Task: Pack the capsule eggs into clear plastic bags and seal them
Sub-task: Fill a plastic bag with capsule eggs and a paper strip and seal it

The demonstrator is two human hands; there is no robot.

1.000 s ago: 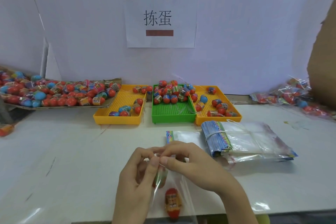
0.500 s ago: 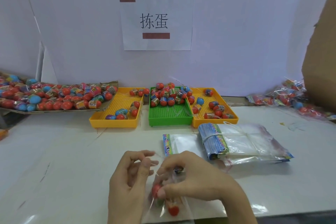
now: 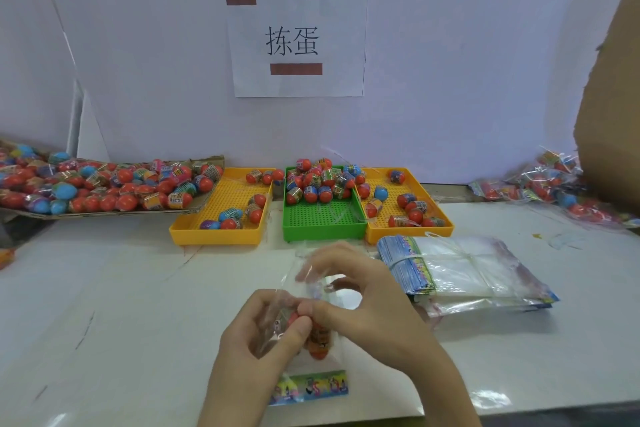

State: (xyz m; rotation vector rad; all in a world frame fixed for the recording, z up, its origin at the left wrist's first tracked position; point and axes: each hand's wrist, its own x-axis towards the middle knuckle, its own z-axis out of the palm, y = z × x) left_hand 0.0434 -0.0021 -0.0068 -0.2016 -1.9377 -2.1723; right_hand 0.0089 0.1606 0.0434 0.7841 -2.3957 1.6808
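A clear plastic bag (image 3: 313,388) with a colourful printed strip at its near end lies on the white table close to me. Red capsule eggs (image 3: 319,343) sit inside it. My left hand (image 3: 256,340) pinches the bag and the eggs from the left. My right hand (image 3: 367,308) grips the bag from the right, its fingers curled over the bag's far, open end. Loose capsule eggs fill a green tray (image 3: 323,230) and lie in two yellow trays (image 3: 221,230) (image 3: 410,230) behind.
A banded stack of empty bags (image 3: 460,267) lies to the right of my hands. A cardboard sheet heaped with eggs (image 3: 104,187) is at the back left. Filled bags (image 3: 547,184) pile at the back right beside a brown cardboard box (image 3: 613,114).
The bag has been turned around: its printed strip now lies toward me and the open end away. Both hands have shifted forward and closed around the eggs inside.
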